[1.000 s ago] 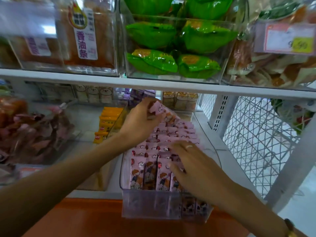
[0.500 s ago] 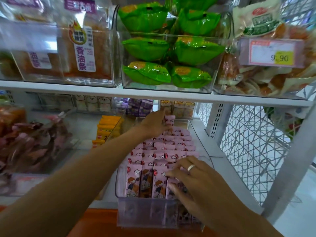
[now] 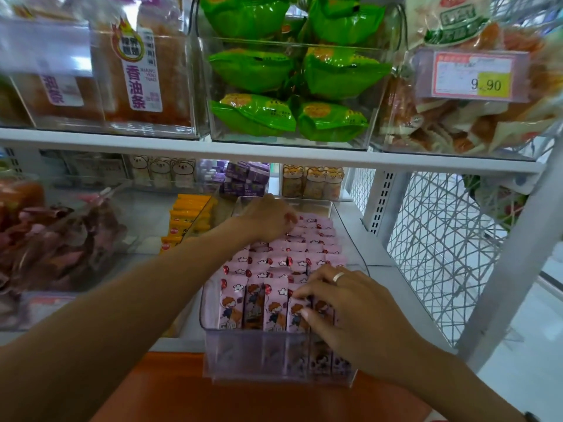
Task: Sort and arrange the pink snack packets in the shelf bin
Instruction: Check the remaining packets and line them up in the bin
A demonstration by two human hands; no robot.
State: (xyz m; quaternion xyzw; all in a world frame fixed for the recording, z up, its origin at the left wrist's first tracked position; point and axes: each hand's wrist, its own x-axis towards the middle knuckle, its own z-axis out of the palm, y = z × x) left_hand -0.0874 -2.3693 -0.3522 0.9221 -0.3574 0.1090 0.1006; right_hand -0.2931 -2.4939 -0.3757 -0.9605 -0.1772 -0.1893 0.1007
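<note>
A clear plastic shelf bin [image 3: 274,357] holds several rows of pink snack packets [image 3: 274,287] with a cartoon child on each. My left hand [image 3: 268,219] reaches deep into the bin and rests palm down on the back rows, fingers curled over the packets there. Whether a packet is pinched under it is hidden. My right hand [image 3: 344,312], with a ring, lies spread on the front right packets, fingertips pressing their tops.
The bin sits on a white lower shelf [image 3: 396,287] under an upper shelf board [image 3: 274,153]. Orange packets [image 3: 185,217] fill the neighbouring bin on the left. A white upright post [image 3: 511,269] and wire mesh [image 3: 438,239] stand on the right.
My left hand carried a pink packet from above the middle rows to the back of the bin and lowered onto the rows. My right hand stayed on the front packets.
</note>
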